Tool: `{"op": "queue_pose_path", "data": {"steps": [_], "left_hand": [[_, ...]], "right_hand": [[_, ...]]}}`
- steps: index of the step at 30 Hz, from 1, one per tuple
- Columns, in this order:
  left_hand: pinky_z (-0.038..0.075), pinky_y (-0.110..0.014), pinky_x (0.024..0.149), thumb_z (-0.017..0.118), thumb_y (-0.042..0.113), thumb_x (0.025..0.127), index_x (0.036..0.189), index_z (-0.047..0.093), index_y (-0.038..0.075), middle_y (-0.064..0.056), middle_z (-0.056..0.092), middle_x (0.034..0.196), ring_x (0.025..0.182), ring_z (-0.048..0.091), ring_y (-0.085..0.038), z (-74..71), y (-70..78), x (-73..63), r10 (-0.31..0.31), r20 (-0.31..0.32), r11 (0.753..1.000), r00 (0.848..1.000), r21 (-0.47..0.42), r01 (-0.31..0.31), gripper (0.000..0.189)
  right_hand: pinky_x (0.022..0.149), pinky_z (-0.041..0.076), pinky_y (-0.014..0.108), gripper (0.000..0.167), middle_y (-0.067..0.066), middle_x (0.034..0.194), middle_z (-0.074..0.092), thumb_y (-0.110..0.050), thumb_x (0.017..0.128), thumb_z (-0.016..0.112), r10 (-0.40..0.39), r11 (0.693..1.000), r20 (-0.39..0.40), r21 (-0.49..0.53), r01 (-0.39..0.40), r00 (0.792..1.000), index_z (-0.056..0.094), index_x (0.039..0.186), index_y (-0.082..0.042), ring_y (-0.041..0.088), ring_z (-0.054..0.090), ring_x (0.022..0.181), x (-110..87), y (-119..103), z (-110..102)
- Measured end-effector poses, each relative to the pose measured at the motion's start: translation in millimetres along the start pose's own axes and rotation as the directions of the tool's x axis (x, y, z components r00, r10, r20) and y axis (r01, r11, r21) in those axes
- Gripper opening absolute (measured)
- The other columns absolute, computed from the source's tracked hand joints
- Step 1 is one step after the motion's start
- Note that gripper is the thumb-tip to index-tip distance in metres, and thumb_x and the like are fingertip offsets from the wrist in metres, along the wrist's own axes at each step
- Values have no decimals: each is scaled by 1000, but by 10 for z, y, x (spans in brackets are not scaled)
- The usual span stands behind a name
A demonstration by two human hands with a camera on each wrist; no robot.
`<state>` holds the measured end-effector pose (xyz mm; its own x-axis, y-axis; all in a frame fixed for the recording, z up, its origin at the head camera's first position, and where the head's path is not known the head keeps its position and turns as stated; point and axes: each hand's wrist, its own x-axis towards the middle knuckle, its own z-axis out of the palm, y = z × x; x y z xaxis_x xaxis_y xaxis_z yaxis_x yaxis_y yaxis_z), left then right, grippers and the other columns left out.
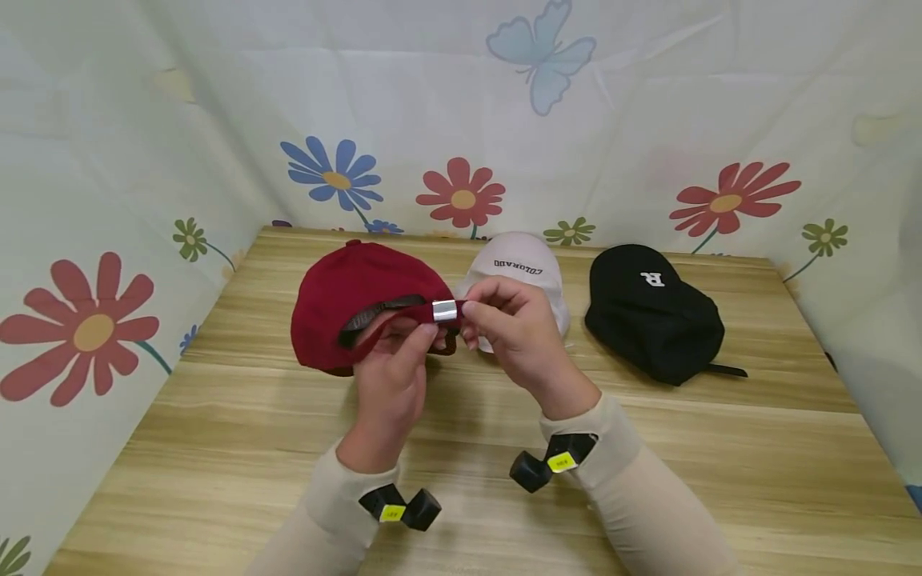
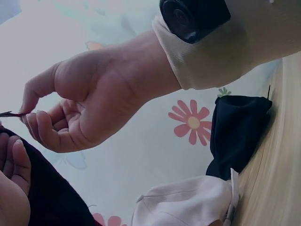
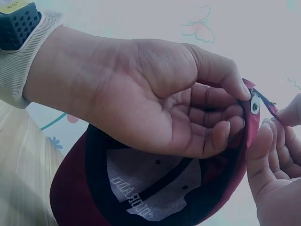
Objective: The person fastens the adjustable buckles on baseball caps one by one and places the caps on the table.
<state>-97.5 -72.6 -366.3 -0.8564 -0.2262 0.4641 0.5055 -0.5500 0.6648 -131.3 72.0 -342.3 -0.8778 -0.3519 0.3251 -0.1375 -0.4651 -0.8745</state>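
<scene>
A dark red baseball cap (image 1: 367, 280) is held up at the left in the head view, its rear opening and back strap towards me. My left hand (image 1: 392, 380) reaches through that opening and grips the strap beside a shiny silver buckle (image 1: 444, 310), thumb just below the metal. With thumb and fingertips, my right hand (image 1: 515, 328) pinches the strap's end to the right of the buckle. From the right wrist, the left hand (image 3: 150, 94) appears at the cap's edge, and the thin strap end (image 3: 272, 107) runs to the right hand's fingertips. White lining shows inside the cap.
A pale cap (image 1: 515, 252) lettered COLORADO lies behind my right hand. Farther right sits a black cap (image 1: 641, 320) with a white R, its loose strap (image 1: 727, 370) trailing on the wooden table (image 1: 778, 464). A flower-printed cloth (image 1: 619, 176) stands behind the table.
</scene>
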Motion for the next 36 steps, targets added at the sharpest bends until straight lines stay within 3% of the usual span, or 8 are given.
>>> {"op": "queue_pose_path", "data": {"steps": [6, 9, 13, 20, 26, 30, 36], "left_hand": [[53, -26, 65, 52, -16, 80, 85, 67, 10, 1, 68, 78, 69, 59, -14, 3, 50, 26, 64, 36, 997, 997, -43, -63, 30], [52, -27, 65, 50, -17, 80, 86, 65, 8, 0, 67, 78, 70, 58, -16, -11, 71, 33, 61, 27, 994, 998, -88, -59, 30], [51, -28, 63, 49, -16, 79, 83, 62, 8, -1, 65, 78, 70, 56, -16, -28, 98, 43, 55, 5, 991, 998, -121, -54, 28], [51, -27, 61, 65, -2, 82, 79, 69, 7, 0, 65, 76, 71, 56, -14, -60, 123, 55, 55, -11, 994, 998, -99, -56, 11], [52, -25, 62, 47, -9, 83, 82, 69, 8, 1, 67, 77, 67, 60, -12, -56, 140, 55, 30, -46, 993, 998, -111, -35, 28], [52, -24, 62, 47, -9, 85, 80, 67, 6, 0, 66, 75, 66, 61, -13, -55, 149, 64, 1, -76, 990, 997, -138, -12, 26], [53, -25, 63, 43, -8, 88, 84, 64, 3, -3, 69, 82, 67, 63, -15, -69, 147, 86, -31, -76, 985, 997, -172, 17, 24]], "right_hand": [[56, 52, 21, 14, 2, 71, 62, -19, 86, 74, -10, 1000, 4, 19, 10, 1000, 65, 85, -8, 13, 54, 58, -7, -22, -2], [55, 51, 21, 5, 2, 69, 62, -10, 89, 67, -13, 1000, -2, 28, 13, 1000, 65, 85, -8, 13, 54, 58, -9, -27, -3], [55, 51, 22, 9, 2, 68, 62, -4, 91, 61, -11, 999, -20, 33, 11, 1000, 65, 84, -9, 13, 54, 59, -13, -30, -19], [56, 51, 21, 9, 1, 68, 61, -6, 92, 60, -5, 1000, -40, 29, 6, 999, 65, 85, -9, 13, 54, 59, -27, -26, -56], [55, 51, 21, 12, 1, 67, 62, -3, 92, 57, 1, 999, -52, 45, 1, 999, 65, 85, -10, 12, 55, 59, -39, -11, -55], [53, 50, 21, 21, 1, 66, 62, 3, 90, 50, -8, 998, -65, 57, 12, 998, 65, 83, -10, 11, 55, 57, -41, 2, -59], [53, 50, 20, 21, 0, 65, 62, 3, 91, 51, -18, 997, -78, 70, 23, 997, 65, 83, -10, 11, 55, 56, -38, 28, -79]]}}
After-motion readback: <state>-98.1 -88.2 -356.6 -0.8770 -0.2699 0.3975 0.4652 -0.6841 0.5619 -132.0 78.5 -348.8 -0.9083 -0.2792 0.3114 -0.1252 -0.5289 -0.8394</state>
